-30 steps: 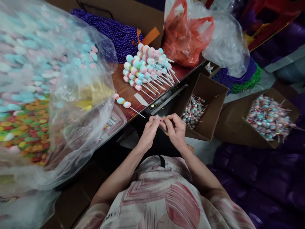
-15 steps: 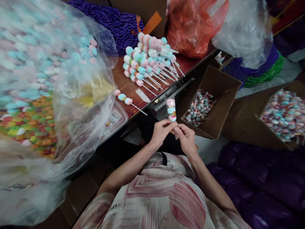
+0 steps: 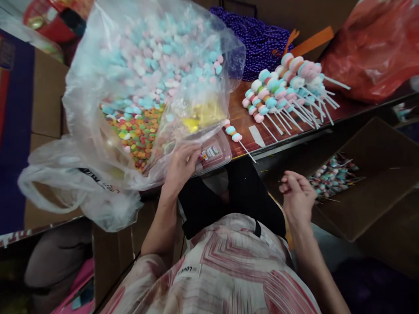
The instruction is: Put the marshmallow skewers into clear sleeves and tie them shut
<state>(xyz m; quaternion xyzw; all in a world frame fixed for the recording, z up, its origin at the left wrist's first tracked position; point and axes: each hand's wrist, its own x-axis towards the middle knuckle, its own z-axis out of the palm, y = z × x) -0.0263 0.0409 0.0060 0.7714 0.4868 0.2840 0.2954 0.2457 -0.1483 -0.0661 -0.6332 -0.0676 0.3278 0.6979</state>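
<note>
My left hand point(image 3: 182, 162) is over the near edge of the clear plastic tray point(image 3: 225, 150), beside a large clear bag point(image 3: 81, 87) of candy. Its fingers are loosely bent and apart, with nothing seen in them. My right hand point(image 3: 298, 194) is raised left of a cardboard box point(image 3: 376, 174), its fingers pinched together. Whether they hold something small I cannot make out. One marshmallow skewer point(image 3: 233, 132) lies on the table by the tray. Farther right is a pile of marshmallow skewers point(image 3: 278, 96), white sticks pointing toward the table's edge.
Wrapped candy sticks point(image 3: 337, 176) fill the bottom of the box. Purple bead strings point(image 3: 258, 41) lie behind the bag, and a red plastic bag point(image 3: 369, 56) stands at the right. A white strip point(image 3: 257, 136) lies near the table edge point(image 3: 294, 138).
The wrapped marshmallow skewer is gone from my hands. They have parted: the left to the tray and bag, the right toward the box. The view has turned left.
</note>
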